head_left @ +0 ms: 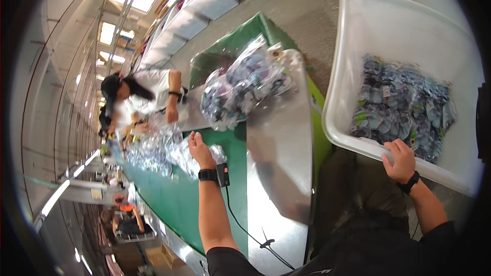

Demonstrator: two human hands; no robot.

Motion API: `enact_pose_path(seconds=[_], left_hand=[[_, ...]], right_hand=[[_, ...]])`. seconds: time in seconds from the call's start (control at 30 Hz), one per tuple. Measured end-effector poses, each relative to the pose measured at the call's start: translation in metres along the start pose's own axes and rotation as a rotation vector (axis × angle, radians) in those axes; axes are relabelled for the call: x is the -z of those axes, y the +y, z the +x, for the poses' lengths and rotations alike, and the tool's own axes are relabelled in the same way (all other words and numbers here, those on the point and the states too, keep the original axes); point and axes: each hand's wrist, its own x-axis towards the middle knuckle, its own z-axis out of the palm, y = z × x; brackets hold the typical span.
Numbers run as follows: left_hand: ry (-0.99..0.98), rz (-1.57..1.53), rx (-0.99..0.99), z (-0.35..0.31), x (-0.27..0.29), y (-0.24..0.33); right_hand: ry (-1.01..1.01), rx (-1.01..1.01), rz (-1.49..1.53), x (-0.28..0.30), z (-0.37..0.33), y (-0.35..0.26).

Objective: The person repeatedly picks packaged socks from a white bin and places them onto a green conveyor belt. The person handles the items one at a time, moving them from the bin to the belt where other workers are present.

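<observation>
My left hand (pixel 201 152) reaches over the green belt (pixel 225 204), fingers stretched out and apparently holding nothing. Beside it lies a crumpled clear plastic bag (pixel 183 159); whether the fingertips touch it I cannot tell. My right hand (pixel 400 160) is closed over the near rim of a large white plastic tub (pixel 335 107). Inside the tub lie many small bagged pieces (pixel 401 99), greyish blue with some green. A heap of clear bags with grey and purple contents (pixel 244 86) rests at the belt's far end, on the metal edge.
A metal side plate (pixel 279 168) borders the belt, with a black cable (pixel 245 230) running from my left wrist. A green-lined container (pixel 261 23) stands behind the heap. A co-worker in white (pixel 153 89) leans in at the belt's far side. White bins (pixel 212 2) line the back.
</observation>
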Motion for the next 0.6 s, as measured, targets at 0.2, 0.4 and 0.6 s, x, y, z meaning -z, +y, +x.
enact_pose_path(seconds=[0.2, 0.4, 0.6], left_hand=[[0.206, 0.823, -0.148, 0.004, 0.131, -0.081], [-0.153, 0.648, 0.295, 0.01, 0.195, -0.179], [-0.092, 0.281, 0.598, -0.051, 0.158, -0.163]], right_hand=[[-0.005, 0.003, -0.014, -0.005, -0.001, 0.0], [-0.015, 0.0, -0.042, -0.007, -0.004, 0.003], [-0.018, 0.021, -0.046, -0.01, -0.006, 0.005]])
